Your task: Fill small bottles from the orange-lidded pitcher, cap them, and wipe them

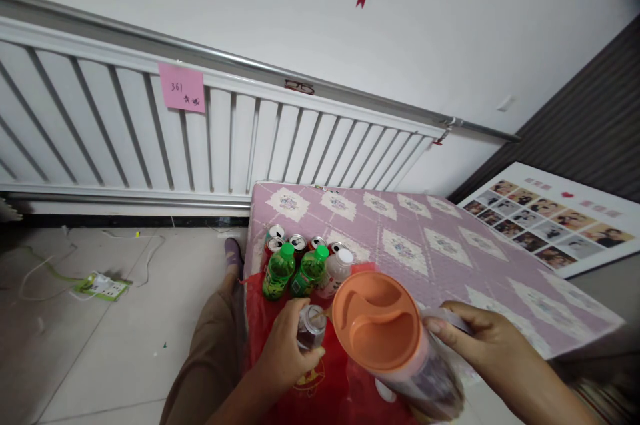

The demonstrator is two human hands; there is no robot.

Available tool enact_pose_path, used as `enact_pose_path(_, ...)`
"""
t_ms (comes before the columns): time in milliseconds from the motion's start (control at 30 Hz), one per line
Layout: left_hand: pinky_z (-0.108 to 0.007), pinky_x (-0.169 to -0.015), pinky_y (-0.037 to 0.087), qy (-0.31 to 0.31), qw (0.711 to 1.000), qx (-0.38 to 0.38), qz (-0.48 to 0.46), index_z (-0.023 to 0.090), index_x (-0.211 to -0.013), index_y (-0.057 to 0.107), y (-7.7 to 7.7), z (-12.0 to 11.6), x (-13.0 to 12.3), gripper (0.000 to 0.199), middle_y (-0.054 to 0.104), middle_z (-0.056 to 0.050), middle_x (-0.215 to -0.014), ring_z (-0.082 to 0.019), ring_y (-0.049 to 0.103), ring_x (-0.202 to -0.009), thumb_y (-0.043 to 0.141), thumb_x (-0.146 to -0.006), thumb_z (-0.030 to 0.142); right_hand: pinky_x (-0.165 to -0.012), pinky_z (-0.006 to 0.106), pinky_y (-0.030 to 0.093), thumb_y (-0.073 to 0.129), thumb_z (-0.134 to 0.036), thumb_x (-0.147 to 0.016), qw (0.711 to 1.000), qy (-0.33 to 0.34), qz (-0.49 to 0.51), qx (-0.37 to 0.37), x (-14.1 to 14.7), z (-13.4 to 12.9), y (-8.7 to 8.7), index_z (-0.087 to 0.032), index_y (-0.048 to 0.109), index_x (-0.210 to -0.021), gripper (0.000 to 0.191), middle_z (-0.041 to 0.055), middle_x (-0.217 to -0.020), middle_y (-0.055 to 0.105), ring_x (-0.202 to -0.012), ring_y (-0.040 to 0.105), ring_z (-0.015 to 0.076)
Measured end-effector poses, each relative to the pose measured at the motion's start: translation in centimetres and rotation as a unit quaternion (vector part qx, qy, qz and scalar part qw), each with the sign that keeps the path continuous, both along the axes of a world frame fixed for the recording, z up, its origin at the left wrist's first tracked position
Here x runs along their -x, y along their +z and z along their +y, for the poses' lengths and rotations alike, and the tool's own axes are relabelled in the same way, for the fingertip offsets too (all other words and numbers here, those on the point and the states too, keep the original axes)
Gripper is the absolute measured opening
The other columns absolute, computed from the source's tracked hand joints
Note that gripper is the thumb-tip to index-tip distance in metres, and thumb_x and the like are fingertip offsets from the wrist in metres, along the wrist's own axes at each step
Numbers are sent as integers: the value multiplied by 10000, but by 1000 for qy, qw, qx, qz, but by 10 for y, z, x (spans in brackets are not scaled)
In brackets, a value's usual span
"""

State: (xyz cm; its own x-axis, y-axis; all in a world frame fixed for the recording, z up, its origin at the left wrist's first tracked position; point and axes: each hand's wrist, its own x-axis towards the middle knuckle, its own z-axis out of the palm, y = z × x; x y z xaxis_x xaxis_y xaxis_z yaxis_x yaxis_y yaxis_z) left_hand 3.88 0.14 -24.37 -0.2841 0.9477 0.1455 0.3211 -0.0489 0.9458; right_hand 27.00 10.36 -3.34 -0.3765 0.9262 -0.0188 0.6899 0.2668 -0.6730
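Note:
My left hand [285, 348] is wrapped round a small clear bottle [311, 326] with its open mouth facing up. A pitcher [430, 378] with an orange lid [377, 322] hangs tilted toward the bottle, its handle gripped by my right hand [480, 338]. The pitcher's spout is at the bottle's mouth, and a thin brownish stream seems to run between them. Dark liquid shows inside the pitcher. Just behind stand two green bottles [279, 272] with green caps and a white-capped bottle [337, 272]. Several opened drink cans [297, 244] are lined up behind them.
A red cloth [320, 388] lies under the bottles on a purple patterned bed-like surface [370, 232]. Beyond it is a white radiator [240, 138]. A photo board [555, 218] leans at the right. A power strip [103, 286] with cables lies on the floor.

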Motion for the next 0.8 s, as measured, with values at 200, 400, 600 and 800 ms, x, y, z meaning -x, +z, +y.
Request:
enact_pose_path(200, -507, -1124, 385, 3, 1000, -3, -7, 171, -1324, 426, 0, 0, 1, 776, 554, -155, -1356, -318, 527, -1280, 720, -606, 141, -430, 208, 400, 694, -627, -691, 999, 6, -16, -45, 1, 1, 3, -210, 551, -489, 485, -30, -485, 481, -482, 468, 125)
enact_pose_path(400, -506, -1120, 390, 5, 1000, -5, -7, 179, -1319, 434, 0, 0, 1, 770, 555, -151, -1357, -321, 526, -1283, 724, -607, 138, -417, 204, 411, 719, -605, -679, 998, 17, -10, -67, 0, 2, 4, -213, 579, -482, 460, -20, -491, 530, -480, 500, 132)
enact_pose_path(600, -513, -1117, 386, 1, 1000, -2, -4, 175, -1317, 420, 0, -1, 1, 774, 550, -158, -1354, -322, 524, -1279, 724, -607, 129, -458, 216, 407, 695, -576, -724, 999, 10, -22, -32, -4, 3, 1, -209, 587, -523, 431, -26, -518, 498, -515, 486, 132)
enact_pose_path(800, -522, -1125, 368, -4, 1000, 0, 0, 157, -1324, 407, 0, 0, 1, 770, 536, -173, -1366, -319, 509, -1291, 714, -618, 132, -461, 222, 406, 706, -560, -713, 1000, 6, -19, -24, -4, 5, 0, -217, 568, -524, 415, -15, -532, 503, -535, 485, 143)
